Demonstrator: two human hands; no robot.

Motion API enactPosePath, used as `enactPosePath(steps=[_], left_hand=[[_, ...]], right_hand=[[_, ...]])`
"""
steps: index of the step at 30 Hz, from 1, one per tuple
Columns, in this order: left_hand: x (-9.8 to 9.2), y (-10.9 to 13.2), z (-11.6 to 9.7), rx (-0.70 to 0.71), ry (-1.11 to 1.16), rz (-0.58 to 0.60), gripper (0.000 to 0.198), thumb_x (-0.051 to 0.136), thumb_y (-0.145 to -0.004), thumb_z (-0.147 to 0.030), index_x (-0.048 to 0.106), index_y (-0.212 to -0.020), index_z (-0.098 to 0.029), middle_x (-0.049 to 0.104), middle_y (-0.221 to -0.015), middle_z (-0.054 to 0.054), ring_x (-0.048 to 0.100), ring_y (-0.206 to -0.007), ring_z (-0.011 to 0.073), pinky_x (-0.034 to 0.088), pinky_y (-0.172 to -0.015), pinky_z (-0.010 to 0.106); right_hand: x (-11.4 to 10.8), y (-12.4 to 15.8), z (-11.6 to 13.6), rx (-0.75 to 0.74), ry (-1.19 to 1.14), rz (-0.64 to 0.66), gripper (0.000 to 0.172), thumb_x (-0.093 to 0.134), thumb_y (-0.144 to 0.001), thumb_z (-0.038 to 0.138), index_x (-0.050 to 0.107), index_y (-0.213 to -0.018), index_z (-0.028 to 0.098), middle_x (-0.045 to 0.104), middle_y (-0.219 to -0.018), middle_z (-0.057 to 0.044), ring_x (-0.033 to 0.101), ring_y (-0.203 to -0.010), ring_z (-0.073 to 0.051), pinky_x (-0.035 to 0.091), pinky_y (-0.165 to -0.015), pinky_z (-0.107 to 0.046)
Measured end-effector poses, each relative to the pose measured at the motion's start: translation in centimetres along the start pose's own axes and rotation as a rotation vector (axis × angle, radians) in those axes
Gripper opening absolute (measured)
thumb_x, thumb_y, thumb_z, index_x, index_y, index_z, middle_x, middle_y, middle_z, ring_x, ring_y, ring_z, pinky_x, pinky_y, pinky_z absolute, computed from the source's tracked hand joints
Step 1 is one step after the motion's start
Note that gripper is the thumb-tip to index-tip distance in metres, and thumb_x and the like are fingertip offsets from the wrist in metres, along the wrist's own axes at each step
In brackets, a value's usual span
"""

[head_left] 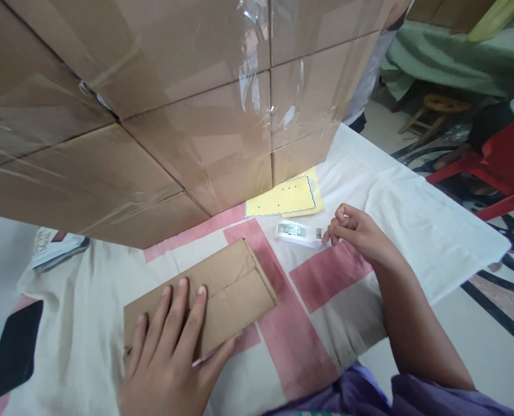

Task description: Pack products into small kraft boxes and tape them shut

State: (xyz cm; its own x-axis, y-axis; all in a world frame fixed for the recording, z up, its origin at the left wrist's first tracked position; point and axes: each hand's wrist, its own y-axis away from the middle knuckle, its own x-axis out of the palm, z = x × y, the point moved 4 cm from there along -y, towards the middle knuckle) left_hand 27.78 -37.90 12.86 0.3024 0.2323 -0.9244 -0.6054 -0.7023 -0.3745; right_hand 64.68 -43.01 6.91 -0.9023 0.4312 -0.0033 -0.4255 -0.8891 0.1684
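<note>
A flat brown cardboard package (235,283) lies at a slant on the pink and white cloth. My left hand (170,346) rests on its near left part, fingers spread over the top and thumb along the near edge. To the right, my right hand (354,231) is curled beside the end of a white tape dispenser (298,233), fingertips close to its cutter; whether a strip of tape is between them is too small to tell. Behind the dispenser, a yellow sheet with a blue outline (283,199) lies partly against the stacked boxes.
Taped cardboard boxes (196,133) form a tall wall behind the package. A dark flat object (14,349) and folded papers (57,248) lie at the left. A red chair (503,156) and wooden stool (443,107) stand beyond the table's right edge.
</note>
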Motion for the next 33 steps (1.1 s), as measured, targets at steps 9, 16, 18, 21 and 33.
enactPosePath(steps=[9,16,18,21,33], left_hand=[[0.0,0.0,0.0,0.015,-0.015,0.008,0.078,0.062,-0.091,-0.055,0.035,-0.159,-0.028,0.041,-0.162,0.009,0.041,-0.148,0.0355,0.028,-0.123,0.054],[-0.1,-0.1,-0.1,-0.003,-0.002,0.017,0.077,0.062,-0.092,-0.055,0.034,-0.159,-0.029,0.040,-0.162,0.009,0.040,-0.148,0.0359,0.027,-0.123,0.056],[-0.1,-0.1,-0.1,-0.001,0.000,0.017,0.077,0.061,-0.092,-0.056,0.033,-0.159,-0.030,0.040,-0.162,0.008,0.040,-0.148,0.0356,0.027,-0.124,0.056],[-0.1,-0.1,-0.1,0.014,-0.004,0.004,0.078,0.061,-0.091,-0.057,0.034,-0.159,-0.029,0.041,-0.162,0.008,0.041,-0.147,0.0356,0.027,-0.124,0.054],[0.0,0.2,0.5,0.026,0.000,0.042,0.077,0.056,-0.093,-0.059,0.032,-0.160,-0.028,0.037,-0.164,0.009,0.037,-0.149,0.0354,0.025,-0.124,0.054]], right_hand=[[-0.5,-0.3,-1.0,0.130,-0.066,0.161,0.040,0.078,-0.081,0.028,0.038,-0.079,0.024,0.068,-0.066,0.001,0.068,-0.064,-0.018,0.048,-0.060,-0.029],[-0.3,-1.3,-2.3,0.126,-0.224,0.138,0.040,0.077,-0.076,0.022,0.038,-0.077,0.025,0.054,-0.050,0.008,0.064,-0.061,-0.018,0.044,-0.062,-0.028],[-0.4,-1.5,-2.8,0.111,-0.241,0.155,0.040,0.078,-0.076,0.023,0.038,-0.077,0.024,0.054,-0.051,0.008,0.064,-0.062,-0.017,0.042,-0.062,-0.027],[-0.7,-1.5,-3.5,0.088,-0.248,0.179,0.040,0.078,-0.078,0.026,0.038,-0.077,0.025,0.054,-0.052,0.007,0.063,-0.064,-0.017,0.042,-0.065,-0.028],[-0.8,-0.8,-2.9,-0.008,-0.254,0.143,0.038,0.077,-0.083,0.033,0.040,-0.079,0.026,0.055,-0.056,0.006,0.062,-0.070,-0.021,0.045,-0.076,-0.035]])
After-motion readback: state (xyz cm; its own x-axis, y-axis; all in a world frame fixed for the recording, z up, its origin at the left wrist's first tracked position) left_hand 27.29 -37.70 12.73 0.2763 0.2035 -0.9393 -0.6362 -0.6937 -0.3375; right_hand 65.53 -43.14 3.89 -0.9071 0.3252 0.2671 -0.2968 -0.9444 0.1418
